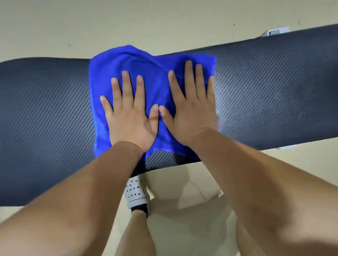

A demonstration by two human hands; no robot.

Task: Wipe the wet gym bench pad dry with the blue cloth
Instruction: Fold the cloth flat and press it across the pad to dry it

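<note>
While the blue cloth [150, 68] covers the bench pad [273, 90], left hand [129, 119] and right hand [191, 113] press it, fingers flat

Both hands are down flat, palms down, side by side. The left hand [129, 119] has its fingers [127, 86] straight and spread a bit, pinky [105, 101] splayed out widest. Same deal for the right hand [191, 109], fingers straight but packed closer together. The thumbs [154, 117] angle in toward each other, tips pretty much touching in the middle. Both forearms [78, 197] are bare, coming in from the bottom corners and angling inward to the wrists, kind of a V.
</note>
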